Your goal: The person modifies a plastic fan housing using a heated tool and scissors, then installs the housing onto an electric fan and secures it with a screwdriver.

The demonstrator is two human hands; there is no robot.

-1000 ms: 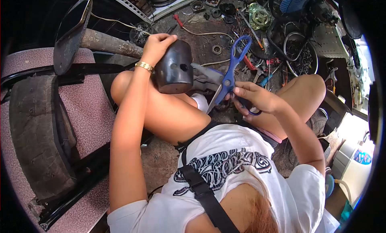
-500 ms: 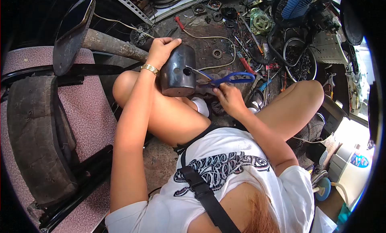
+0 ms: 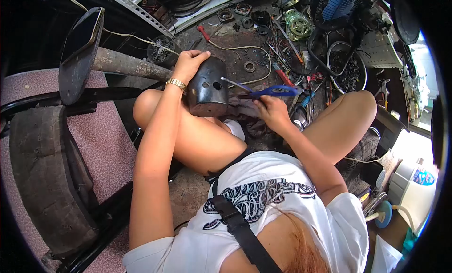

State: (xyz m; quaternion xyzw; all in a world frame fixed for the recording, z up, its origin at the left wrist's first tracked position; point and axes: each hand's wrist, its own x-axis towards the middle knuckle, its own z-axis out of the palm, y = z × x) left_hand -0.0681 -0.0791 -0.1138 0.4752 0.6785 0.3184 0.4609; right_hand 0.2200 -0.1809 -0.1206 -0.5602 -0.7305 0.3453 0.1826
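Observation:
My left hand (image 3: 189, 66) grips the upper left edge of a glossy black cylindrical housing (image 3: 200, 96), which leans by my bent leg. Two round holes show in its side, one lighter inside and one dark. In my right hand (image 3: 273, 113) is a pair of scissors (image 3: 270, 91) with blue handles, its fingers closed at the lower handle. The blades point left, their tip at the housing's right side near the dark hole. A dark crumpled cloth (image 3: 245, 114) lies below the scissors.
A soldering iron (image 3: 203, 33) with a red handle and pale cord lies beyond the housing. Loose tools and parts cover the floor. A metal bowl (image 3: 365, 80), a blue-bladed fan (image 3: 341, 4) and a white jug (image 3: 419, 193) are on the right. A phone (image 3: 84, 33) rests at upper left.
The scissors' tip has drawn back from the dark hole to just right of it. Their handles have turned and appear narrower. My left hand keeps its grip on the housing.

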